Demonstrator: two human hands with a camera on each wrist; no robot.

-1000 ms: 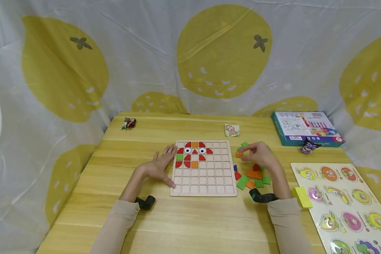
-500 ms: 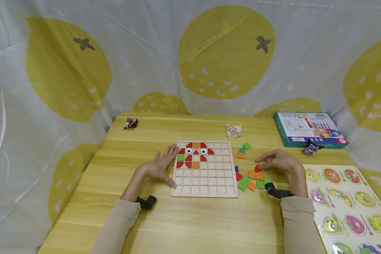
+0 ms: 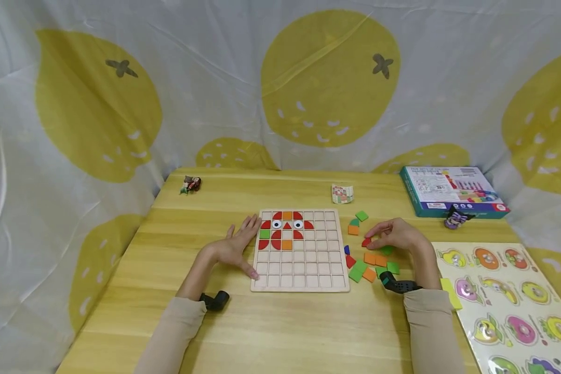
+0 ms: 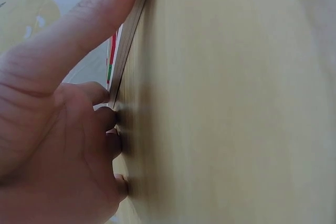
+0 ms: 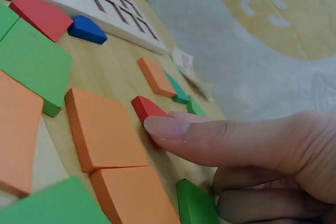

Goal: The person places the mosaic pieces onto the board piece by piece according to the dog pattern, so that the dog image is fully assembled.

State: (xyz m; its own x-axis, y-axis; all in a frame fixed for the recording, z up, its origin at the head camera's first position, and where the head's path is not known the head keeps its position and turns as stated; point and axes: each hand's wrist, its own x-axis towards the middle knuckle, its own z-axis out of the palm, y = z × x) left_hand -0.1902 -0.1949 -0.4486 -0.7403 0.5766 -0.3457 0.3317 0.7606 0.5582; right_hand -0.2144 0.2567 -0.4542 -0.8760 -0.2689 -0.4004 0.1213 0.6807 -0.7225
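My right hand (image 3: 399, 236) pinches a red quarter-round tile (image 5: 147, 108) between thumb and forefinger, over the loose pieces to the right of the board. In the right wrist view the thumb covers part of that tile. The left hand (image 3: 234, 248) lies spread along the left side of the wooden grid board (image 3: 304, 267), its thumb at the lower left corner and fingertips at the upper left edge. Red, orange and green tiles fill several upper-left cells, along with two round eye pieces (image 3: 276, 224).
Loose orange tiles (image 5: 107, 132), green tiles (image 3: 357, 271) and a blue piece (image 5: 87, 30) lie right of the board. Behind are a small pattern card (image 3: 342, 194) and a boxed set (image 3: 453, 192). A fruit puzzle board (image 3: 505, 301) and a purple figurine (image 3: 456, 218) stand at right.
My right hand moved right and down from the orange tile by the board, took hold of the red tile, and shifted it slightly left. The left hand stays on the board's edge.
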